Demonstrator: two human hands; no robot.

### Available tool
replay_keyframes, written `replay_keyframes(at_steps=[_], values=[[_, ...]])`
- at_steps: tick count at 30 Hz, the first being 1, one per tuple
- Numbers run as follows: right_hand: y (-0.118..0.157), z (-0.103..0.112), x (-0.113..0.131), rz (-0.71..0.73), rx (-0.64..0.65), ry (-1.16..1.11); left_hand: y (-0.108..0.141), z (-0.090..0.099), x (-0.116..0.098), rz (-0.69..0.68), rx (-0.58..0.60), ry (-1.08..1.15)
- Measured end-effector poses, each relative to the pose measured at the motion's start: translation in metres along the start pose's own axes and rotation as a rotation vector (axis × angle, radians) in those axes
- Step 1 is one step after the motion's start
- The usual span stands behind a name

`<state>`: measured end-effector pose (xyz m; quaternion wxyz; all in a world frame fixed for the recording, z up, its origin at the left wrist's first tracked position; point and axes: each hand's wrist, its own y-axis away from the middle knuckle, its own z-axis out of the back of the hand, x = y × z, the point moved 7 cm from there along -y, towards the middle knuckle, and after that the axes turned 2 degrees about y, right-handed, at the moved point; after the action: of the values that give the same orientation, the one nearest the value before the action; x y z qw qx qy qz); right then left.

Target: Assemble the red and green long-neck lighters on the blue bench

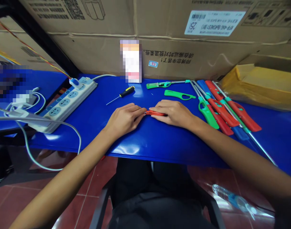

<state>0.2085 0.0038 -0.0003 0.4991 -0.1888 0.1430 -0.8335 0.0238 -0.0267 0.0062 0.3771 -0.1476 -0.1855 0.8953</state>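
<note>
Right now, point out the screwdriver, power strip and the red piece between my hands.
Screwdriver (128, 91), head view, on its handle.
Power strip (64, 102), head view, on a socket.
Red piece (156, 113), head view, on its exposed part.

The red casing (156, 113) is slender and elongated, with a dark line along part of its visible length. It is oriented left to right, roughly parallel to the near edge of the blue surface (136, 144). Both ends are partly covered. Contact with the surface cannot be determined from this view.
</note>
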Motion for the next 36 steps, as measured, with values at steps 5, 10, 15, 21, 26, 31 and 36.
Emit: replay_keyframes(at_steps=[5,10,15,21,26,31,36], values=[[-0.001,0.001,0.002,0.017,-0.003,0.021,0.0,-0.001,0.0,0.011,0.002,-0.018],[-0.001,0.001,0.005,0.042,-0.025,0.041,0.0,0.0,-0.001,-0.003,0.004,-0.022],[0.001,0.001,0.004,0.042,-0.027,0.022,0.001,-0.001,-0.001,0.021,0.011,-0.018],[-0.002,0.0,0.001,0.006,-0.001,0.008,0.001,-0.006,0.0,0.062,0.011,-0.058],[-0.002,0.0,0.001,-0.01,0.012,0.007,-0.001,-0.01,0.004,0.054,0.01,0.04],[-0.002,0.0,0.0,-0.002,0.019,-0.008,-0.002,-0.007,0.003,0.046,0.05,0.075],[-0.001,-0.001,0.0,0.003,0.028,-0.006,0.0,-0.007,0.009,0.09,0.07,0.114]])
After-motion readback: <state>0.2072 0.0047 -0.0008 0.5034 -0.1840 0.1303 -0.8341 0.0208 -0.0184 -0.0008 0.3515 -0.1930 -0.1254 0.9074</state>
